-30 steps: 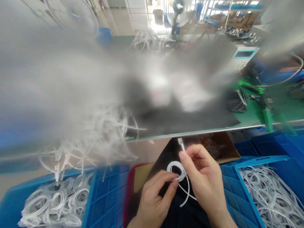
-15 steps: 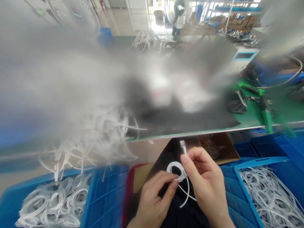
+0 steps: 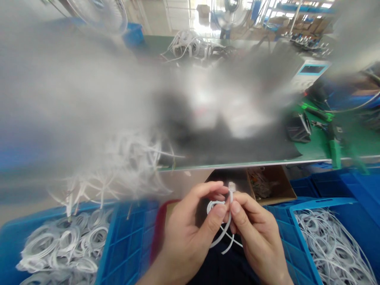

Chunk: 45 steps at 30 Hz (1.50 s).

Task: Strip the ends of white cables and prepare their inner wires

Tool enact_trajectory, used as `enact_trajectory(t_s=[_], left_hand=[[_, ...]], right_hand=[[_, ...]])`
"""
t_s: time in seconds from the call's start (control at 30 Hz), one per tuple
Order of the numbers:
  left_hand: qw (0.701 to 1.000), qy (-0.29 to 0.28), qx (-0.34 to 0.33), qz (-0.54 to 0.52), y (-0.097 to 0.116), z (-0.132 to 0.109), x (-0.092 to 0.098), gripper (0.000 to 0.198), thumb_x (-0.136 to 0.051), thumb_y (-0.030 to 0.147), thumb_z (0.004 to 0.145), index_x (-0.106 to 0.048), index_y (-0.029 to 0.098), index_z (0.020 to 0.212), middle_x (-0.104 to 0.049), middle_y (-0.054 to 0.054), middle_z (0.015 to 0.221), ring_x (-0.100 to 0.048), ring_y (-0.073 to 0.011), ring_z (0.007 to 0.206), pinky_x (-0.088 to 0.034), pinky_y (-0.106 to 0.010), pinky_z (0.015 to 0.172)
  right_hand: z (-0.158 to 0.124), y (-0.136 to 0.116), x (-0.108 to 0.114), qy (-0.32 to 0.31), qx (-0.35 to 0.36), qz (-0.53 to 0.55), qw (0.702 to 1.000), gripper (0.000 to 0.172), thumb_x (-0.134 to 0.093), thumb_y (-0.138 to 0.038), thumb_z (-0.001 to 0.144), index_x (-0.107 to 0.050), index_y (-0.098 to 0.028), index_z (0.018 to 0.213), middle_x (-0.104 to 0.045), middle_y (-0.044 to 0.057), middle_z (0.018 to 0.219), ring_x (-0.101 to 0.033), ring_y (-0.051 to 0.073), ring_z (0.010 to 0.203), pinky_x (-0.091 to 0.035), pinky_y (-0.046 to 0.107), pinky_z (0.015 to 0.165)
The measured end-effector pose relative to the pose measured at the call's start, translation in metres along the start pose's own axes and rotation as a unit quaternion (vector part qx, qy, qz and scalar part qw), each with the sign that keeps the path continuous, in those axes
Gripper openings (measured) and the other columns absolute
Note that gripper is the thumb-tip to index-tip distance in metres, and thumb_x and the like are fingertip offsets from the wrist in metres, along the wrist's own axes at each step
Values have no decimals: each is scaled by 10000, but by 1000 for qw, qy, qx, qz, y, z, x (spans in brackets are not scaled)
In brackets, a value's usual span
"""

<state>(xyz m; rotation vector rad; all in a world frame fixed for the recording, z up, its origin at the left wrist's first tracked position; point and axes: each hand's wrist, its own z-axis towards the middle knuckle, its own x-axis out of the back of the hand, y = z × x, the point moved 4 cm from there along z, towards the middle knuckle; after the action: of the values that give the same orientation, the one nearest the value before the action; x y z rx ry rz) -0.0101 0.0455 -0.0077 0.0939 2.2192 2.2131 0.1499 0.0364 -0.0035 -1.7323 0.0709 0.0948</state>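
Note:
A white cable (image 3: 225, 232) with a clear modular plug (image 3: 232, 187) on its end is held between my two hands, over my lap. My right hand (image 3: 257, 233) pinches the cable just below the plug, which points up. Curved around the coiled part is my left hand (image 3: 192, 229), its thumb and fingers close to the plug. Part of the coil is hidden behind the left thumb. A loose cable tail hangs below the hands.
Blue bins with coiled white cables (image 3: 65, 241) and tangled cables (image 3: 338, 245) stand left and right. Above is a green table edge (image 3: 320, 158) with green-handled pliers (image 3: 335, 152). A cardboard box (image 3: 276, 184) is underneath. A blurred haze covers much of the upper view.
My left hand has risen and moved its fingertips up to the plug end. The coil is now more covered by that hand. My right hand keeps its pinch on the cable.

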Motion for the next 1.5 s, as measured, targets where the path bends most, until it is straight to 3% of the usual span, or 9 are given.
enact_trajectory(t_s=[0.23,0.43,0.53,0.63,0.83,1.13,1.37,1.5], left_hand=[[997,37,33,-66,5,11,-12,218,-760,278,1020,-775,267,1237,-823,-28,1104,-788,-176,1004,-641,-233,914],[984,6,68,-162,12,14,-17,102,-755,264,1016,-787,211,1097,-817,-25,928,-701,-111,571,-617,-223,566],[982,4,57,-180,13,13,-16,88,-757,201,1015,-792,233,1090,-806,-6,935,-705,-89,611,-618,-193,617],[984,-3,39,-171,11,11,-14,158,-756,178,1022,-799,286,1129,-806,7,1000,-745,-95,744,-623,-175,707],[995,-16,-25,-95,11,10,-11,252,-775,149,1007,-788,341,1171,-790,26,1108,-747,-134,1032,-596,-185,890],[996,1,-36,-79,10,9,-11,285,-788,119,992,-786,353,1154,-779,63,1046,-728,-94,956,-581,-169,928],[995,16,-14,-94,9,10,-12,248,-788,142,995,-805,351,1129,-800,63,1059,-759,-91,925,-612,-137,830],[996,24,-8,-87,10,10,-12,224,-801,152,984,-814,338,1108,-810,62,1036,-765,-96,928,-615,-138,849]], right_hand=[[-8,2,-5,-17,-35,42,998,325,-618,-444,1101,-726,-213,899,-630,1,749,-490,145,640,-381,289,611],[-9,10,-8,-50,-32,94,994,343,-595,-423,1124,-702,-207,880,-615,-6,755,-490,127,640,-380,276,610],[-7,13,-8,-50,-21,91,994,319,-573,-404,1140,-699,-215,916,-600,-15,771,-491,123,656,-395,262,619],[-5,11,-6,-22,17,24,999,263,-583,-365,1142,-694,-229,945,-568,-32,774,-482,112,653,-392,239,600],[-4,10,-5,4,69,-65,995,157,-570,-306,1147,-695,-268,1060,-557,-50,808,-508,98,652,-425,207,604],[-2,10,-7,11,87,-83,993,158,-571,-291,1142,-696,-266,1048,-535,-56,766,-506,101,627,-430,201,584],[-3,10,-9,5,79,-79,994,191,-563,-293,1143,-684,-255,999,-533,-58,749,-495,100,615,-416,200,565],[-4,9,-9,5,76,-78,994,197,-570,-289,1138,-682,-251,980,-546,-57,746,-493,98,613,-412,198,561]])
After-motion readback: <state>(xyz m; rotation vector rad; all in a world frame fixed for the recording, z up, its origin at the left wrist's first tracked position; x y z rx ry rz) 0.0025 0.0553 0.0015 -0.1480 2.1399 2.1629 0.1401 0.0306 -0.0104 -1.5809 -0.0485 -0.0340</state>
